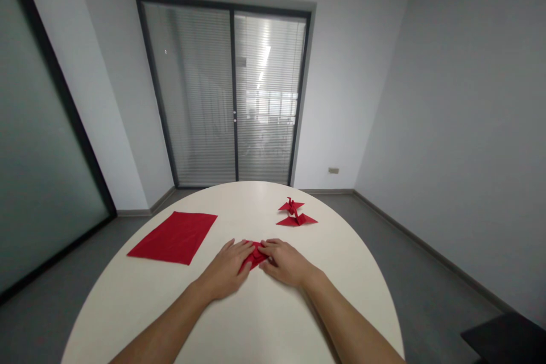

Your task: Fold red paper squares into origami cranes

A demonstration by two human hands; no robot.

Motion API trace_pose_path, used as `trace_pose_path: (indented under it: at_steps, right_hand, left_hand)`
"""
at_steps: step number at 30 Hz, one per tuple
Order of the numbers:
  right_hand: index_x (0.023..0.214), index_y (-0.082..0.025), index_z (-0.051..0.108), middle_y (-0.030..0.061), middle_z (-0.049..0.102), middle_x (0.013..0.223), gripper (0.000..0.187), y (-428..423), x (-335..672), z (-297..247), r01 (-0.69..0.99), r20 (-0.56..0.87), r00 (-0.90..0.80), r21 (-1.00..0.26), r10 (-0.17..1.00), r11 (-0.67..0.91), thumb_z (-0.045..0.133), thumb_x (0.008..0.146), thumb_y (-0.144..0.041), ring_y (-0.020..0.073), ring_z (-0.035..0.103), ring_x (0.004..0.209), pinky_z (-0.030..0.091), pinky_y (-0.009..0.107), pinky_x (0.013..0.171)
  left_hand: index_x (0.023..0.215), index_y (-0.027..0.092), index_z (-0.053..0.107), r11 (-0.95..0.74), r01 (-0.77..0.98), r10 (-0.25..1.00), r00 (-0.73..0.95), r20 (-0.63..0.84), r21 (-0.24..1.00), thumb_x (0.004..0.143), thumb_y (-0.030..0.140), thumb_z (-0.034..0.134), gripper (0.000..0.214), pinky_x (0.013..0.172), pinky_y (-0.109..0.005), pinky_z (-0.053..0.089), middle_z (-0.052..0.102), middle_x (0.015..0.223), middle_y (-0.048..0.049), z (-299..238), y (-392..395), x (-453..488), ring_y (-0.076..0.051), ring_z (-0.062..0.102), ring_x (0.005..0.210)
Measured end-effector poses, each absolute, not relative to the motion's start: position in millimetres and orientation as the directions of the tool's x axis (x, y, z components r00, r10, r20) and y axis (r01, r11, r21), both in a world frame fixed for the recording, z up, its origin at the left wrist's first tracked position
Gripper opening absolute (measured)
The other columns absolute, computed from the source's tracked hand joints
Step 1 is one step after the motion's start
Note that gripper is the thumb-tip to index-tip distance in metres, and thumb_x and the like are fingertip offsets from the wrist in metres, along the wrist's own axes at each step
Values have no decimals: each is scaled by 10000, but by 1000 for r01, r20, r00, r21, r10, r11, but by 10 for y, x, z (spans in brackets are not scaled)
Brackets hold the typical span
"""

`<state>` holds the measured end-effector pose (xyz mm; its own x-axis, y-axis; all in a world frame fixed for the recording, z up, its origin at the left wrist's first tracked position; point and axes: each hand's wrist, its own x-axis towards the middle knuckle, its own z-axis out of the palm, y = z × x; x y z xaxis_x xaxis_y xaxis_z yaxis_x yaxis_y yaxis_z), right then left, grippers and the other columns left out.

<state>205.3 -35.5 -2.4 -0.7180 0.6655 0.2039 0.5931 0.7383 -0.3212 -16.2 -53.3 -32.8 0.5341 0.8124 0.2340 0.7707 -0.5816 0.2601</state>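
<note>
A small folded piece of red paper [255, 257] lies on the table between my two hands, partly hidden under my fingers. My left hand [228, 269] covers its left side, with fingers over the upper part and the thumb at the lower edge. From the right, my right hand [286, 261] holds the other side, its fingertips on top and its thumb tucked by the near edge. Beyond my right hand stand two red paper cranes, a nearer crane [297, 220] with spread wings and a farther crane [291, 205] close behind it.
A flat, creased square of red paper [174, 239] lies on the left of the round cream table [264, 330]. Glass doors with blinds [228, 96] stand past the table's far edge. Something black [507, 338] sits at the lower right, off the table.
</note>
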Motion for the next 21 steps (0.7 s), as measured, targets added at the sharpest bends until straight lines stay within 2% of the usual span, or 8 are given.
trace_pose_path:
  at_steps: [7, 10, 14, 17, 21]
  right_hand:
    - [1078, -213, 713, 67, 719, 1087, 289, -344, 2051, -22, 621, 221, -687, -314, 692, 718, 470, 921, -218, 227, 608, 1071, 421, 323, 951]
    - [1106, -232, 711, 54, 728, 1054, 316, -335, 2040, -10, 636, 230, -669, -314, 706, 705, 461, 915, -193, 212, 631, 991, 434, 303, 891]
    - [1179, -261, 693, 42, 729, 1102, 350, -340, 2019, 22, 632, 255, -653, -334, 713, 699, 446, 937, -208, 211, 630, 1018, 422, 307, 920]
    - [1140, -248, 712, 50, 732, 1096, 323, -367, 1994, 52, 653, 265, -620, -348, 739, 673, 450, 952, -265, 217, 630, 1024, 425, 312, 920]
    - [1063, -237, 724, 51, 733, 1067, 275, -379, 1968, 49, 678, 294, -546, -394, 784, 620, 497, 926, -308, 217, 625, 1019, 431, 310, 909]
  left_hand:
    - [1350, 227, 498, -575, 764, 814, 499, 297, 293, 975, 278, 359, 403, 1060, -394, 408, 613, 1340, -75, -233, -590, -110, -228, 572, 1198]
    - [1322, 240, 523, -558, 777, 826, 485, 286, 293, 950, 262, 388, 396, 1015, -391, 434, 641, 1287, -68, -200, -606, -76, -236, 601, 1136]
    - [1247, 266, 586, -480, 834, 871, 419, 255, 270, 922, 287, 443, 356, 927, -386, 467, 694, 1170, -60, -152, -634, -9, -251, 637, 1048]
    - [1193, 278, 620, -415, 872, 902, 356, 244, 260, 949, 317, 412, 323, 863, -375, 480, 717, 1092, -55, -121, -652, 28, -251, 649, 1002]
    - [1179, 292, 624, -381, 887, 915, 320, 247, 262, 967, 301, 373, 330, 846, -357, 479, 712, 1117, -41, -110, -652, 32, -241, 642, 1020]
